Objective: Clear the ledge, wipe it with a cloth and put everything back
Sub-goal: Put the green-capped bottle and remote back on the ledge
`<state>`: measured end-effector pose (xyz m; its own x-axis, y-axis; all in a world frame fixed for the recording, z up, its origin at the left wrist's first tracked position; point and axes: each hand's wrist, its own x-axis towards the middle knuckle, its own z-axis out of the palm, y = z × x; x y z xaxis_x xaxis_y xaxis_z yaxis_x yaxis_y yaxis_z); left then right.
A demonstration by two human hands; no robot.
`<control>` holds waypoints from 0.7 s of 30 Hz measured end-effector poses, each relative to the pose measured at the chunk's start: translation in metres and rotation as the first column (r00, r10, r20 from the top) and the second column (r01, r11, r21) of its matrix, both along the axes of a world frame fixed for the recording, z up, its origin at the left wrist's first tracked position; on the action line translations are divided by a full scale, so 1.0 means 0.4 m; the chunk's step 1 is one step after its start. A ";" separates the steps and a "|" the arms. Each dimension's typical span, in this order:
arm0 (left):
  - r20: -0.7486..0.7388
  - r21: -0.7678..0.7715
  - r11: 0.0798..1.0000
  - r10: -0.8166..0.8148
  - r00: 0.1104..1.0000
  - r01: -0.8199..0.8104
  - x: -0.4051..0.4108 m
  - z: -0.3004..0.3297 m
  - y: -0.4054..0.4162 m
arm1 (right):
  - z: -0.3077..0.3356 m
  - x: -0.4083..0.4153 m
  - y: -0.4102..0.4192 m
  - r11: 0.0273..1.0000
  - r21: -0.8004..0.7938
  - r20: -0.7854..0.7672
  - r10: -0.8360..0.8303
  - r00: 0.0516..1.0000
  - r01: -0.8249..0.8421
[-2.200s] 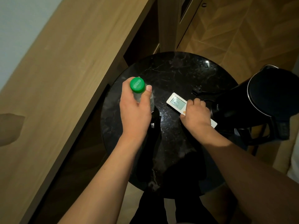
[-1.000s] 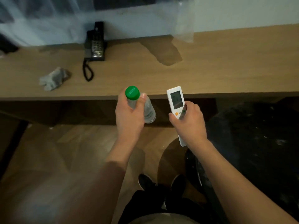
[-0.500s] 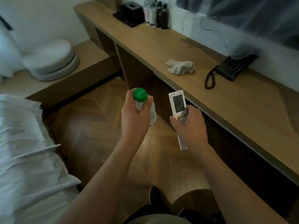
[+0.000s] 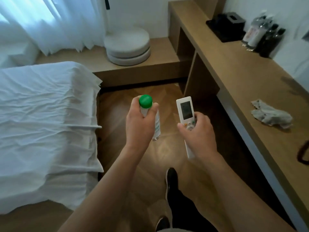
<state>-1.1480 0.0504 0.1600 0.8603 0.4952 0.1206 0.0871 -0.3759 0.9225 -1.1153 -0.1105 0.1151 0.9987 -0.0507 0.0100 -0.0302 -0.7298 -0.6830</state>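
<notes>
Left hand (image 4: 139, 126) curled round green-capped clear plastic bottle (image 4: 151, 114), right hand (image 4: 198, 133) gripping white screen remote (image 4: 185, 113), both over floor; long wooden table (image 4: 247, 84) running away along right side, nearer right hand, grey crumpled cloth (image 4: 271, 114) on it.

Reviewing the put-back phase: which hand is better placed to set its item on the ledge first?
Probably the right hand: it holds the remote on the side nearer the ledge. The left hand, gripping the bottle, is farther.

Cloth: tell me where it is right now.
The cloth lies crumpled on the wooden ledge at the right of the head view, right of the remote.
</notes>
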 end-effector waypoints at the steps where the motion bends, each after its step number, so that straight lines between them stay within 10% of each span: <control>1: 0.004 0.002 1.000 0.014 1.000 -0.014 0.040 -0.003 0.016 | -0.002 0.049 0.017 1.000 -0.003 0.002 0.011 1.000 -0.011; 21: 0.071 0.033 0.990 0.138 0.988 -0.140 0.882 0.060 0.380 | 0.022 0.971 0.405 0.979 0.068 0.047 0.187 0.981 -0.190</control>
